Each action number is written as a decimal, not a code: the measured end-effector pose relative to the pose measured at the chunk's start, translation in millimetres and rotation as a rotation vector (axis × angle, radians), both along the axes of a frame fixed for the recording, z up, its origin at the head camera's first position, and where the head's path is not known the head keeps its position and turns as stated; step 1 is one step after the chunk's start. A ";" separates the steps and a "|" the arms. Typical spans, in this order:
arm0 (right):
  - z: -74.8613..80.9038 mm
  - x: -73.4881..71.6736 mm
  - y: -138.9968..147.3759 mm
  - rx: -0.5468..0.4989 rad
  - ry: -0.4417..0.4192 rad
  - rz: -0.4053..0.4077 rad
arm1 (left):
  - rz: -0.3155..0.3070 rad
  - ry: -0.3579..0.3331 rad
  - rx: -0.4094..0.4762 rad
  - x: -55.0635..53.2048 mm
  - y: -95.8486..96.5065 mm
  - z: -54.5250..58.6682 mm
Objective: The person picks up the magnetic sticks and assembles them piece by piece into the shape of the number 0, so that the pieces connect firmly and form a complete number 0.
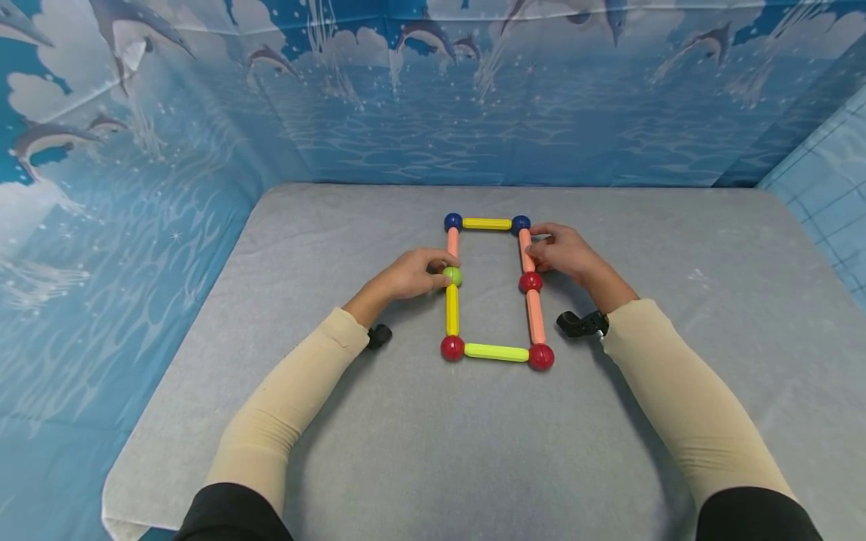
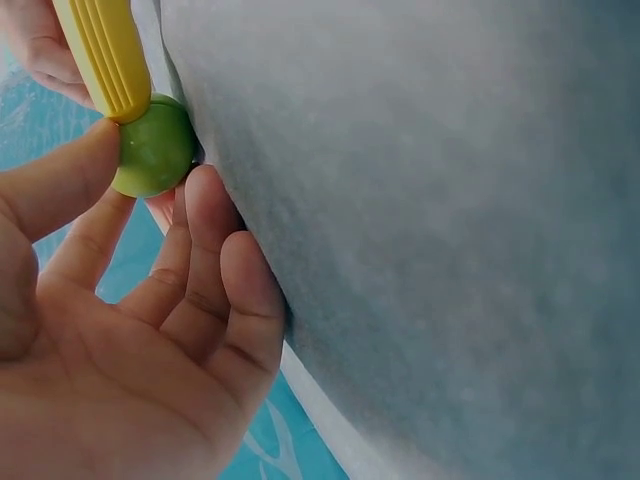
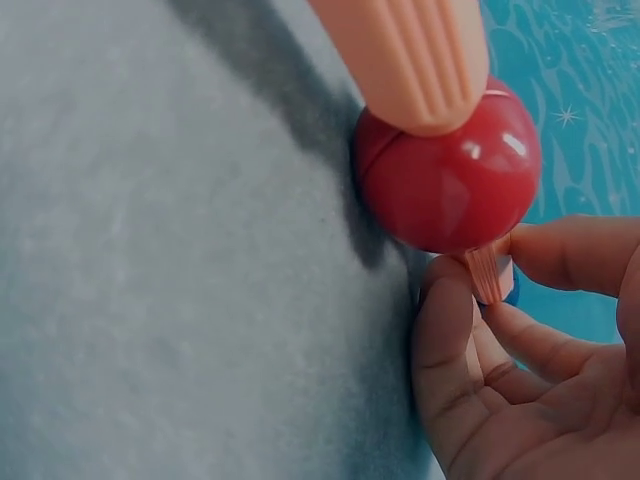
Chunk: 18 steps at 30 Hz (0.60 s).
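Sticks and balls are joined into an upright rectangle on the grey table. My left hand [image 1: 411, 275] pinches the green ball [image 2: 155, 150] on the left side, thumb and fingers against it. A yellow stick [image 1: 452, 309] runs from that ball toward a red ball [image 1: 452, 348] at the near left corner. On the right side, my right hand [image 1: 567, 252] grips the far pink stick [image 3: 488, 272], just beyond the middle red ball [image 3: 450, 180]. From there a second pink stick [image 1: 535, 317] leads to the near right red ball [image 1: 540, 357].
A yellow-green stick [image 1: 497, 352] forms the near side. Across the far side, a yellow stick [image 1: 487, 224] joins two blue balls [image 1: 453, 222]. Blue dolphin-print cloth [image 1: 433, 135] hangs behind the grey table [image 1: 433, 451]. Both wrists wear black bands [image 1: 582, 324].
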State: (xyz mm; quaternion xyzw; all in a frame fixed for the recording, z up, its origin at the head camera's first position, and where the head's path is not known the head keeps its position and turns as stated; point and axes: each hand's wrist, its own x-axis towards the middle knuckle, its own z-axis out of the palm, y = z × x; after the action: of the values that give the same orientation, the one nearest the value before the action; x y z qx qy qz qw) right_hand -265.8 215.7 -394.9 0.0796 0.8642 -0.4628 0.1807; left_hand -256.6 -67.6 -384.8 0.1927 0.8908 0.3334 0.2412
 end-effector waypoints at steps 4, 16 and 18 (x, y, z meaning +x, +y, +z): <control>-0.3 -0.8 -1.4 0.007 0.000 0.005 | 0.004 0.003 -0.006 0.3 -0.2 1.0; 3.6 -1.3 -4.7 0.050 -0.016 -0.002 | -0.037 0.073 -0.005 0.6 0.3 0.2; 4.2 -2.1 -4.2 0.054 -0.012 -0.004 | -0.039 0.079 0.000 -0.5 0.7 -0.2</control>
State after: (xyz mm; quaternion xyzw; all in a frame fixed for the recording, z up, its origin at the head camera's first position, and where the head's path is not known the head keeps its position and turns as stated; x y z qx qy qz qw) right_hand -267.9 211.5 -390.6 0.0889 0.8751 -0.4392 0.1828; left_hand -257.1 -66.9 -385.0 0.2233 0.8957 0.3207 0.2122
